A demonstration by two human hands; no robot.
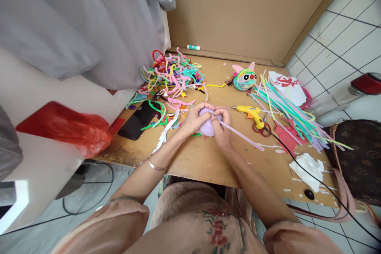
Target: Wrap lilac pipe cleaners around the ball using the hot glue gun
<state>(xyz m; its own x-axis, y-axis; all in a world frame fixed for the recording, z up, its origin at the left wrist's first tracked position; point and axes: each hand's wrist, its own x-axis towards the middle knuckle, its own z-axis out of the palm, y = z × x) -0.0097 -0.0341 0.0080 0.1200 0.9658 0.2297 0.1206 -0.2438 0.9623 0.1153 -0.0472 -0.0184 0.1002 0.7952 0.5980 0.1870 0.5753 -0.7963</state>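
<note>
Indoors, left hand [195, 116] and right hand [223, 130] grip lilac ball [207, 127]; white-smeared tan table [193, 162], tiled wall [347, 41].

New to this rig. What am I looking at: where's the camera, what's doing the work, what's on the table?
There's no robot here: a person works bare-handed. The one picture comes from a camera worn on their head, looking forward and down, so their arms enter from the bottom.

The left hand and right hand hold a lilac ball; a lilac strip sticks out beside the right.

On the table: a phone and tangled strips to the left; a glue gun, a decorated ball with ears and straighter strips to the right.
</note>
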